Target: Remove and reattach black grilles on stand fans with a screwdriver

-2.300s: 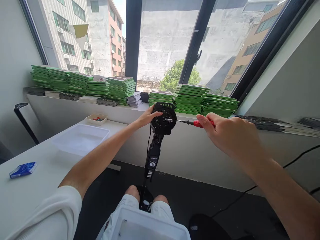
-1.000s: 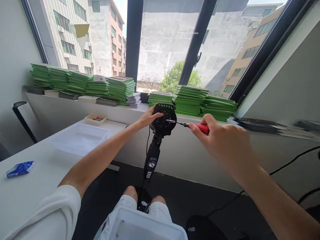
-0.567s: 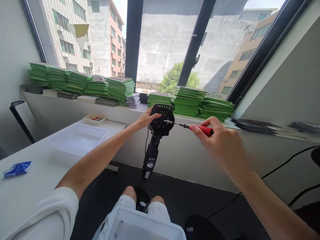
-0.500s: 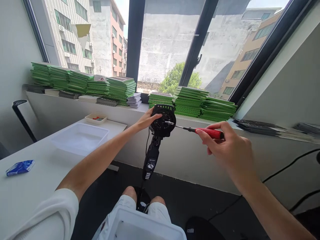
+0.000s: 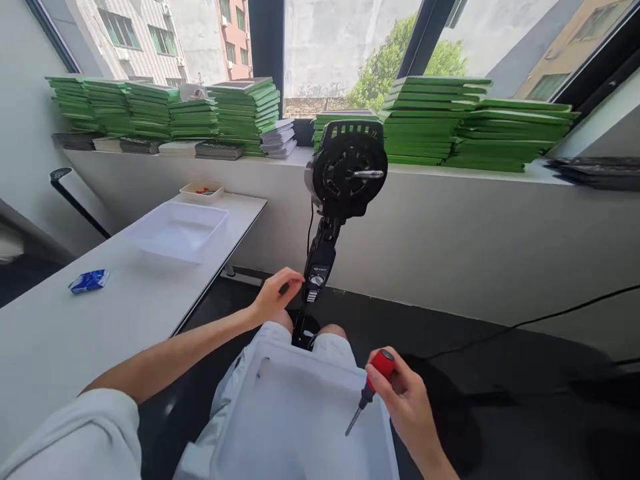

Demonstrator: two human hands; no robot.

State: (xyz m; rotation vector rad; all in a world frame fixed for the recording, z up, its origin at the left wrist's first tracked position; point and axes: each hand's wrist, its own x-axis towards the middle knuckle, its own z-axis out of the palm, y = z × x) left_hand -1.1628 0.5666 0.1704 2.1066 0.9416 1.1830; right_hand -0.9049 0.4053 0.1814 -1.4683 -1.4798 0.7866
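Note:
My right hand (image 5: 407, 407) grips a screwdriver (image 5: 382, 365) by its red handle, the tip slanting down over the white plastic tray (image 5: 295, 427) on my lap. Beside the control panel (image 5: 318, 280) of a black fan stand is my left hand (image 5: 276, 295). Its thumb and fingers are pinched together; what they hold, if anything, is too small to make out. On top of the stand sits the fan's motor head (image 5: 345, 190), without blades or guard, its metal shaft (image 5: 369, 175) sticking out. A few tiny dark bits (image 5: 260, 375) lie in the tray's far left corner.
On the white table (image 5: 125, 320) at left stand a clear plastic bin (image 5: 175, 230) and a small beige box (image 5: 202, 193) with red bits; a blue packet (image 5: 89, 281) lies nearer. Stacked green books (image 5: 435, 120) line the windowsill. A black cable (image 5: 550, 317) runs at right.
The screwdriver has left the motor head and moved down over the tray in my right hand. My left hand has let go of the motor head and dropped beside the stand's panel. The view has tilted down.

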